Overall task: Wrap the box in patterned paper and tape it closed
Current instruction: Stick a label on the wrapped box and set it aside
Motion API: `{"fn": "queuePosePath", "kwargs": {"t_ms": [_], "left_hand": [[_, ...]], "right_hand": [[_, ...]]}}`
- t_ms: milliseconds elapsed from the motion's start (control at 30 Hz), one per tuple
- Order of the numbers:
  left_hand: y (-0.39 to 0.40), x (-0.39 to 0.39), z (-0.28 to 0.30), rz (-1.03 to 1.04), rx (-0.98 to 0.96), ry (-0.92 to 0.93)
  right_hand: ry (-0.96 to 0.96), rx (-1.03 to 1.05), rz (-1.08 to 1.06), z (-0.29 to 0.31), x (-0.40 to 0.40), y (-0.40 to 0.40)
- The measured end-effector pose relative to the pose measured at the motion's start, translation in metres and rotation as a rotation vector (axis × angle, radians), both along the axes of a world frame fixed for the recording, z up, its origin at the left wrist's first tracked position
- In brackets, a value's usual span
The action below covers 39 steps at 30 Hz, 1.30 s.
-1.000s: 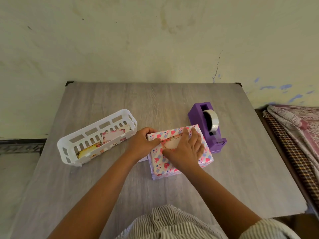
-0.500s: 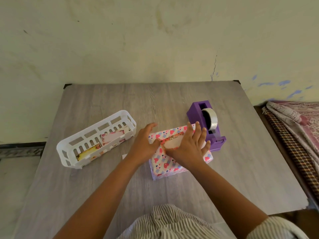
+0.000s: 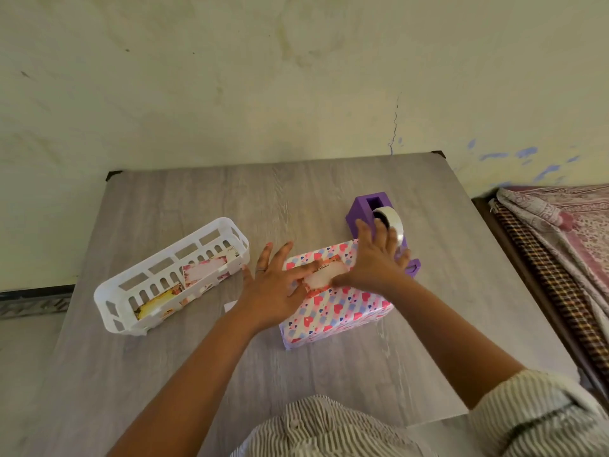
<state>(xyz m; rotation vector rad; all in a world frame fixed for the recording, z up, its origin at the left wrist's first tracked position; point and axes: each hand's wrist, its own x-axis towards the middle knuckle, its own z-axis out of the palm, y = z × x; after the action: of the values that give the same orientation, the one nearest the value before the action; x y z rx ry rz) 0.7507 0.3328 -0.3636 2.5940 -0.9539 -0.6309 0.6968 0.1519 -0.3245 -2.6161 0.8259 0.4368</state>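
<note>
A rectangular box wrapped in white paper printed with pink and blue hearts (image 3: 339, 305) is lying flat on the grey wood-grain table (image 3: 329, 199), near its middle and just on the near side of a purple plastic tape dispenser (image 3: 364, 212) that is carrying a roll of clear tape (image 3: 392, 222). A small label with a red-orange border (image 3: 324, 278) is sitting on the top face of the box.

The left hand (image 3: 275, 286) is resting open over the left edge of the box, fingers spread and flat, with its fingertips (image 3: 304, 280) touching the label's left side; it is gripping nothing. The right hand (image 3: 375, 262) is also lying open, palm down on the far right part of the box, while its splayed fingers (image 3: 379, 230) are reaching over the dispenser (whether they are actually touching the tape roll cannot be told).

To the left of the box, a white slotted plastic basket (image 3: 138, 291) is standing at an angle, holding a few printed cards (image 3: 201, 272). A small scrap of white paper (image 3: 229, 306) is lying on the table between basket and box. Patterned fabric (image 3: 560, 232) is showing at the right edge, beyond the table.
</note>
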Motion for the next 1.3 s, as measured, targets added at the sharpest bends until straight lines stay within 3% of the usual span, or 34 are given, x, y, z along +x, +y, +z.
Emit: {"fn": "queuePosePath", "kwargs": {"t_ms": [100,300,467,700,867,1033,1133,1300], "left_hand": [[0.0,0.0,0.0,0.009,0.005,-0.006],[-0.001,-0.001,0.002,-0.001,0.031,0.002],[-0.002,-0.004,0.002,0.014,0.037,-0.015],[-0.001,-0.009,-0.004,0.059,-0.014,-0.036],[0.001,-0.013,-0.023,0.287,-0.229,0.015],[-0.005,-0.021,-0.022,0.511,-0.534,0.282],[-0.007,-0.019,-0.017,0.637,-0.698,0.465],[-0.001,-0.011,-0.01,0.666,-0.776,0.507]], "right_hand": [[0.014,0.057,0.004,-0.005,0.005,0.015],[0.01,0.065,-0.222,-0.002,-0.003,-0.031],[-0.058,0.051,-0.097,-0.013,0.005,0.008],[-0.061,0.002,-0.209,-0.008,-0.012,-0.022],[-0.186,-0.017,-0.029,-0.025,0.001,0.039],[-0.217,-0.097,-0.212,-0.023,0.005,-0.006],[-0.216,-0.101,-0.076,-0.014,0.008,0.017],[-0.206,0.036,-0.014,-0.016,0.007,0.061]]}}
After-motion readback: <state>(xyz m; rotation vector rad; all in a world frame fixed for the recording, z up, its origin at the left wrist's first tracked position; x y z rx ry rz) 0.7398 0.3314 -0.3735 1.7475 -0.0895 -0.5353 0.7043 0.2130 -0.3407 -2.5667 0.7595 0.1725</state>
